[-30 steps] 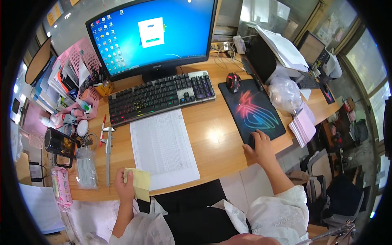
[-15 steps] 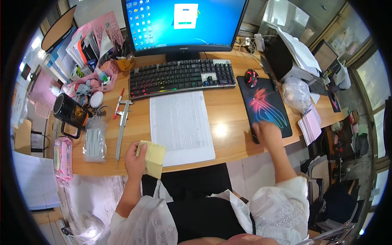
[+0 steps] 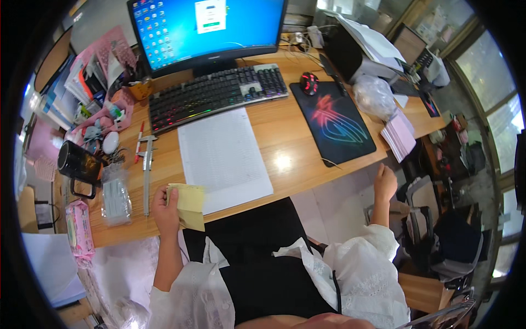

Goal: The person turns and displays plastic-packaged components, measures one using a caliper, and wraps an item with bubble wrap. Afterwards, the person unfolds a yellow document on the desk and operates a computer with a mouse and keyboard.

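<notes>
My left hand (image 3: 166, 211) is closed on a small folded yellow paper slip (image 3: 191, 205), thumb on its face, at the desk's front edge. Right of the slip lies a white printed sheet (image 3: 224, 159) with a fine table. My right hand (image 3: 385, 183) is out past the desk's front edge, fingers curled in; whether anything is inside is hidden. Nearest to it on the desk is a black mouse pad (image 3: 350, 134) with a red and blue pattern. A thin, light, curved strip (image 3: 331, 163) lies at the pad's near edge. A mouse (image 3: 309, 83) sits on the pad's far end.
Beyond the sheet stand a lit keyboard (image 3: 219, 96) and a monitor (image 3: 208, 33). On the left are a caliper (image 3: 147, 170), a red pen (image 3: 139, 141), a dark mug (image 3: 79, 164), a clear packet (image 3: 116, 197) and pink wipes (image 3: 80, 230). Pink papers (image 3: 399, 137) hang over the right edge.
My right hand has left the mouse pad's near edge and moved right, off the desk. The thin strip is visible there now. My left hand keeps the yellow slip. The view has turned.
</notes>
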`<action>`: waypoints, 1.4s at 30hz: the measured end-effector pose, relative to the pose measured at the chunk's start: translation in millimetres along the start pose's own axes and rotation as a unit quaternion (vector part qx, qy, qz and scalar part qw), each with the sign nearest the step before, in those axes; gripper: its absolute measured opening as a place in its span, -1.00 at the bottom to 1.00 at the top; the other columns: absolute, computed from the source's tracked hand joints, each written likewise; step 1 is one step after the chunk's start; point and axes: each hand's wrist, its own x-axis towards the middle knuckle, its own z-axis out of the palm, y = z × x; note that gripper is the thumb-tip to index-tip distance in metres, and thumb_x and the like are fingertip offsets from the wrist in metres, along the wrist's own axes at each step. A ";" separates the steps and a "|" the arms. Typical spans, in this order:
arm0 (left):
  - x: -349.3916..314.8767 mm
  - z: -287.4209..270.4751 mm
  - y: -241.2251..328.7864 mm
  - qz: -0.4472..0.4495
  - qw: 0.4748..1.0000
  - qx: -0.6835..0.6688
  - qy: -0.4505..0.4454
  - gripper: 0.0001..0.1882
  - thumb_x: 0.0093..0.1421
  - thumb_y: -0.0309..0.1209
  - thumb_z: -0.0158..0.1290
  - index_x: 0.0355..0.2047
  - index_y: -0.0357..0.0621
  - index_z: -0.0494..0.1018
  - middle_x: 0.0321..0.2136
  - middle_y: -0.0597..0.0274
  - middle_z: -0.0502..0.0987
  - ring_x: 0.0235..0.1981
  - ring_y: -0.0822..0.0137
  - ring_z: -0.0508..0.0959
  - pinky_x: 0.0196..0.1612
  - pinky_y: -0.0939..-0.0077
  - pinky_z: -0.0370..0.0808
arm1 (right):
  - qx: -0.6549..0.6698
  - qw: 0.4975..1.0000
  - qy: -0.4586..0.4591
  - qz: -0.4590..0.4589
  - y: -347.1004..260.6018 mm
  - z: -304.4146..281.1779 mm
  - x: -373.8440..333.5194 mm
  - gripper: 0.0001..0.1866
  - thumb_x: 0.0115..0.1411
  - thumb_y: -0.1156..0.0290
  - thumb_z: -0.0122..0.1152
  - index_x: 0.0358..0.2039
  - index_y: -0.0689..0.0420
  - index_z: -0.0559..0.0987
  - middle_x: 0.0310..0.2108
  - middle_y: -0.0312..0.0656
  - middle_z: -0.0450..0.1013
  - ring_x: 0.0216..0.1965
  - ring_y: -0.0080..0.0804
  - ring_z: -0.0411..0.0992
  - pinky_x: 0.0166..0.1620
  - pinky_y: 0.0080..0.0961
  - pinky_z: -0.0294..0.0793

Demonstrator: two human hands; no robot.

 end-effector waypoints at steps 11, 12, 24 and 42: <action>-0.7 6.4 6.2 0.004 0.999 -0.034 -0.015 -0.86 0.27 -0.43 0.04 -0.26 -0.26 0.43 -0.41 0.36 0.48 -0.38 0.60 0.42 -0.28 0.70 0.37 | 0.174 0.923 -0.025 -0.341 -88.4 0.6 -25.5 -0.80 0.09 0.33 0.23 -0.31 0.15 0.53 -0.29 -0.06 0.40 -0.19 -0.02 0.38 -0.13 -0.18 0.39; -2.1 5.4 3.1 0.004 0.999 -0.033 -0.010 -0.86 0.27 -0.43 0.04 -0.26 -0.26 0.43 -0.41 0.36 0.48 -0.38 0.60 0.42 -0.28 0.70 0.37 | 0.149 0.917 -0.050 -0.366 -78.7 1.0 -23.1 -0.83 0.11 0.34 0.21 -0.36 0.16 0.53 -0.32 -0.05 0.38 -0.22 0.00 0.38 -0.17 -0.14 0.39; -0.9 10.7 8.9 0.014 0.999 0.039 -0.016 -0.86 0.25 -0.43 0.06 -0.26 -0.26 0.46 -0.39 0.32 0.51 -0.36 0.57 0.45 -0.26 0.67 0.39 | 0.159 0.957 0.049 -0.238 -74.6 28.6 95.6 -0.68 0.09 0.21 0.25 -0.22 0.16 0.61 -0.31 0.03 0.50 -0.22 0.05 0.46 -0.17 -0.20 0.44; 35.2 44.2 56.8 0.188 0.924 0.323 -0.080 -0.56 0.14 -0.31 0.12 0.02 -0.19 0.40 -0.08 -0.05 0.48 0.01 0.02 0.44 0.03 0.28 0.39 | -0.133 0.988 0.058 -0.061 -10.4 -7.6 54.5 -0.51 0.06 0.35 0.30 0.00 0.23 0.43 -0.08 0.09 0.42 0.04 0.01 0.37 0.11 -0.20 0.34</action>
